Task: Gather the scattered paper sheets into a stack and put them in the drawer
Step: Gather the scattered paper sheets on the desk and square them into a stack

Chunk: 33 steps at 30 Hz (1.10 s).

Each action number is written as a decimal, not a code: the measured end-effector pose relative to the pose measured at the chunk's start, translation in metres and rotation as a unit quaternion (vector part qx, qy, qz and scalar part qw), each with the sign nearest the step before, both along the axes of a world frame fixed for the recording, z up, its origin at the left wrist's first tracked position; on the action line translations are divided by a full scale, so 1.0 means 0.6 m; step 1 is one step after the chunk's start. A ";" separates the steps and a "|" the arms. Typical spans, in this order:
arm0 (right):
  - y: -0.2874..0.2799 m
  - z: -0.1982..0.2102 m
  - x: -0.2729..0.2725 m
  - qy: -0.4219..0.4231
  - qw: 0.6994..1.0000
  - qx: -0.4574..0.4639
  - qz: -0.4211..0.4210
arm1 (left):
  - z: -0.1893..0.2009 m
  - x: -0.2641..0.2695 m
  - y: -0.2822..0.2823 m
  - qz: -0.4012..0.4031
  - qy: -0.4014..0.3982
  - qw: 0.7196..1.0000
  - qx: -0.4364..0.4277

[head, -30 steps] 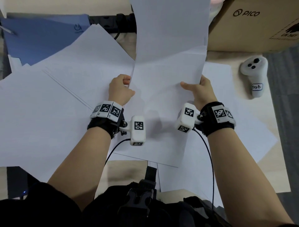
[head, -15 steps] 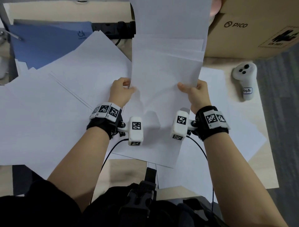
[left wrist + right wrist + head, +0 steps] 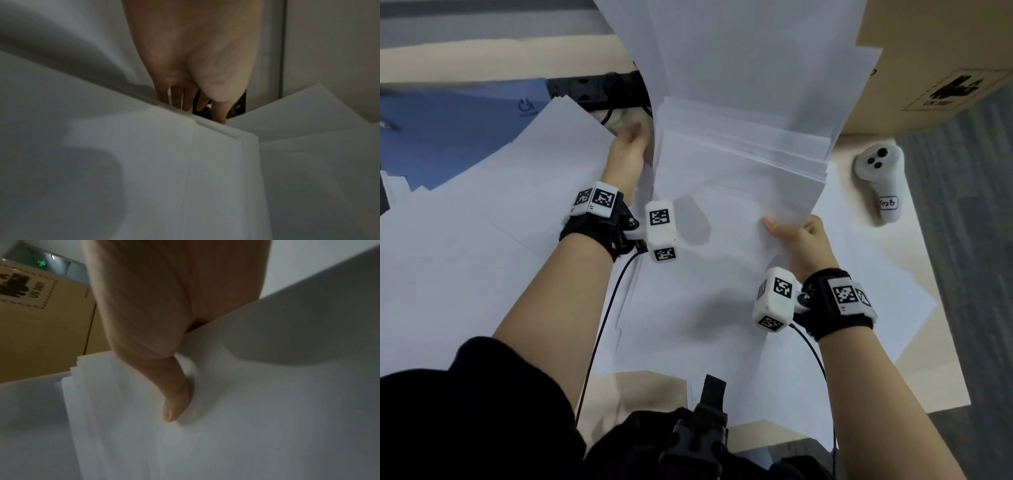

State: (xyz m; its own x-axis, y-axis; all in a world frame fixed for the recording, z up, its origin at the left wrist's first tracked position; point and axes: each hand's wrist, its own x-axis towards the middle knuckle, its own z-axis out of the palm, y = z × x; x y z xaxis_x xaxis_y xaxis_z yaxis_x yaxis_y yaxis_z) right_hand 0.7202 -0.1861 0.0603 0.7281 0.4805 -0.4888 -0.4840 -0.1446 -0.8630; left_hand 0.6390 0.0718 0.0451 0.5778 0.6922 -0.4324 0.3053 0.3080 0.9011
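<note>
A stack of white paper sheets (image 3: 739,164) stands tilted up above the desk, its upper sheets fanned and uneven. My right hand (image 3: 796,233) grips its lower right edge, with the thumb (image 3: 174,402) pressed on the front sheet (image 3: 226,434) and the fingers hidden behind. My left hand (image 3: 628,154) lies along the stack's left edge farther up. Its fingers (image 3: 185,100) are straight and touch the edge of the stack (image 3: 164,162). More loose sheets (image 3: 482,240) lie spread over the desk on both sides. No drawer is in view.
A cardboard box (image 3: 928,68) stands at the back right, with a white controller (image 3: 881,181) in front of it. A blue folder (image 3: 448,130) lies at the back left beside a black power strip (image 3: 599,89). The desk's edge (image 3: 928,377) runs along the right.
My left hand has let go of its pinch on the stack's left edge and slid farther up along it. The stack has risen toward the camera, and more uneven sheet edges show.
</note>
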 end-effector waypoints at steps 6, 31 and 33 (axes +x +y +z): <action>-0.006 -0.020 0.008 0.003 1.000 -0.012 0.008 | 0.000 0.053 0.008 -0.009 -0.049 0.999 -0.008; -0.015 0.042 -0.019 -0.013 1.000 -0.002 0.008 | 0.097 -0.033 -0.036 -0.077 -0.127 0.981 -0.129; -0.017 0.048 -0.022 -0.018 1.000 -0.001 0.012 | 0.097 -0.047 -0.045 -0.087 -0.142 0.983 -0.078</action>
